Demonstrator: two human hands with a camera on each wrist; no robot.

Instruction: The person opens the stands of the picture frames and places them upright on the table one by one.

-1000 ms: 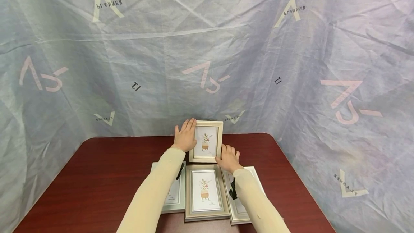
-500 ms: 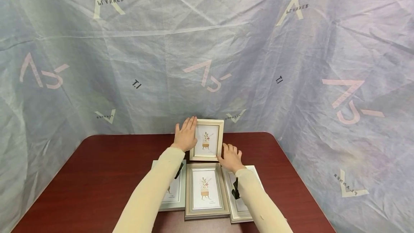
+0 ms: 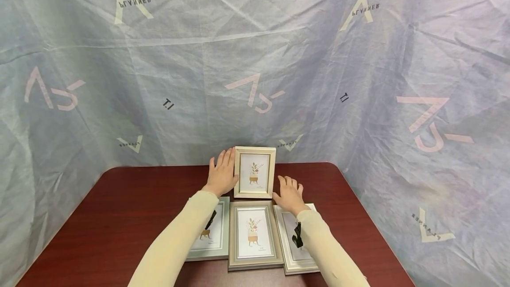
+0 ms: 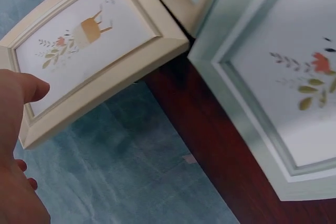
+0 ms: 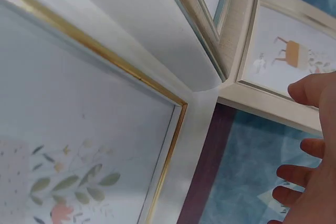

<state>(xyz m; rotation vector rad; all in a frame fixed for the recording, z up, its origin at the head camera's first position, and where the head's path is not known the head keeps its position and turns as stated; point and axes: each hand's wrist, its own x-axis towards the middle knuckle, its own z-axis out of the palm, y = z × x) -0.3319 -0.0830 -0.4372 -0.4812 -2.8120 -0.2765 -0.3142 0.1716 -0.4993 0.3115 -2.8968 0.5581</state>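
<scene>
A cream picture frame (image 3: 255, 174) with a potted-plant print stands upright at the table's back edge. My left hand (image 3: 221, 176) is at its left side, fingers extended along the edge. In the left wrist view the thumb (image 4: 35, 87) overlaps the frame's face. Just off the lower right side is my right hand (image 3: 290, 195), its fingers spread and loosely bent, holding nothing. In front lie three more picture frames: a pale green one (image 3: 224, 247) on the left, a beige one (image 3: 255, 264) in the middle, and a white one with gold trim (image 3: 287, 251), partly under my right forearm.
The dark red wooden table (image 3: 131, 220) extends to both sides of the frames. Behind it and along the sides hangs a wrinkled grey printed cloth (image 3: 203, 79). The front frames sit edge to edge, the right one slightly slanted.
My left hand has slid left and down, off the upright frame's face to its edge. The right hand has moved slightly right, away from the frame. The frames look unmoved.
</scene>
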